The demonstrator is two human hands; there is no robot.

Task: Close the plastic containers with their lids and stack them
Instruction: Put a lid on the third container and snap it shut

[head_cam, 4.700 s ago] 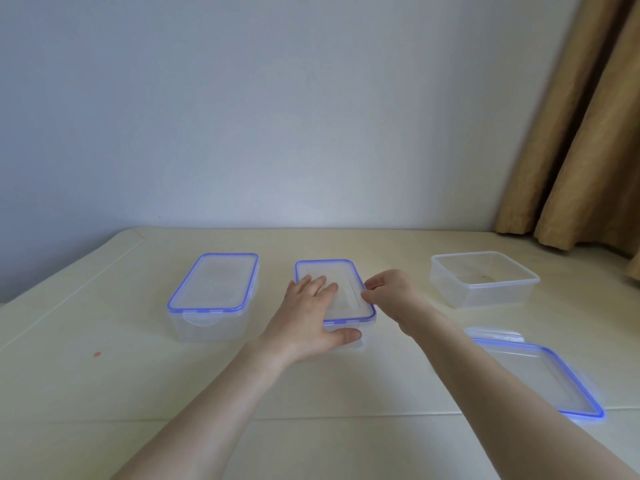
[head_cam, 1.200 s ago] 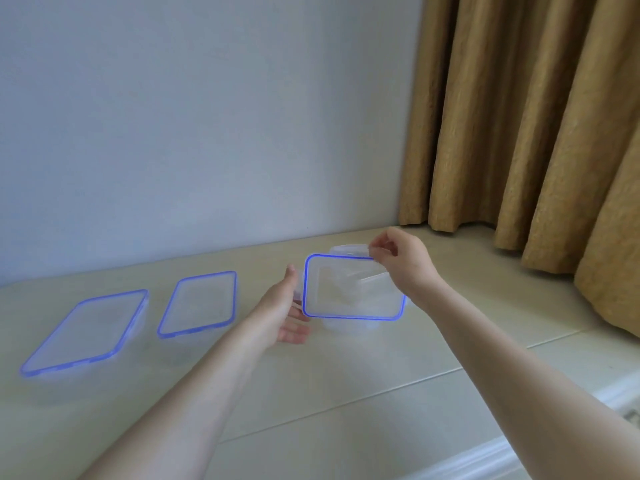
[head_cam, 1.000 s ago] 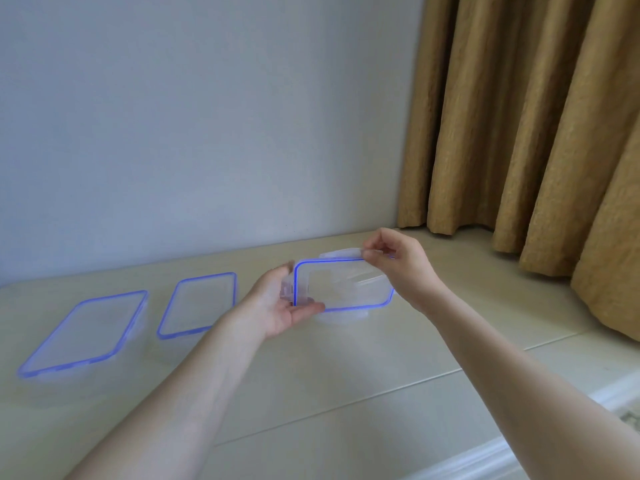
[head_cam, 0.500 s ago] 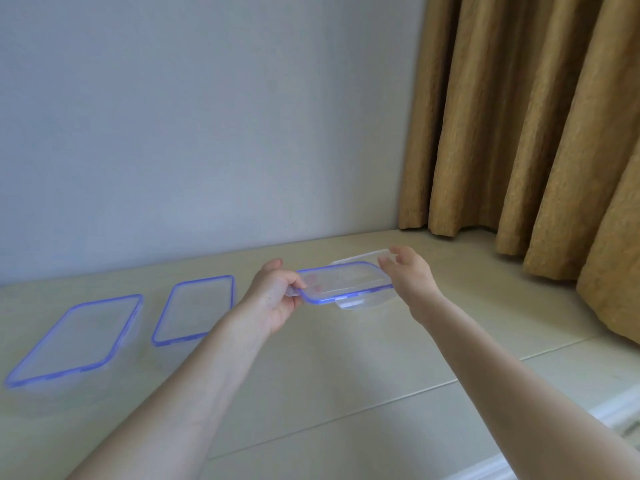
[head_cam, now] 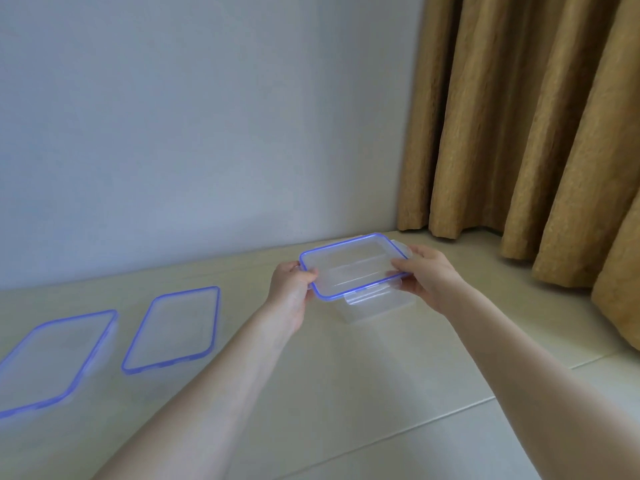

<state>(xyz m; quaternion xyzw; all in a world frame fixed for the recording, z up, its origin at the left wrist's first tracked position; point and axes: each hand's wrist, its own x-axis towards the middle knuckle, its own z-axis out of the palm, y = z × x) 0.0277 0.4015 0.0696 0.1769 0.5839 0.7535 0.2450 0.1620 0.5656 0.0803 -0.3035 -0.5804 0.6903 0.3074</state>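
A clear lid with a blue rim (head_cam: 349, 265) is held just above an open clear square container (head_cam: 375, 308) near the middle of the table. My left hand (head_cam: 294, 289) grips the lid's left edge and my right hand (head_cam: 424, 275) grips its right edge. The lid tilts a little and hides most of the container below it. Two lidded clear containers stand to the left: a middle one (head_cam: 173, 329) and a larger one (head_cam: 52, 358) at the frame's left edge.
The pale table (head_cam: 346, 393) runs up to a light blue wall (head_cam: 207, 133). Tan curtains (head_cam: 536, 133) hang at the right and reach the table's far right part. A seam crosses the table top near the front.
Both hands have turned the lid from near edge-on to flatter and brought it lower over the square container. The two lidded containers on the left have not moved.
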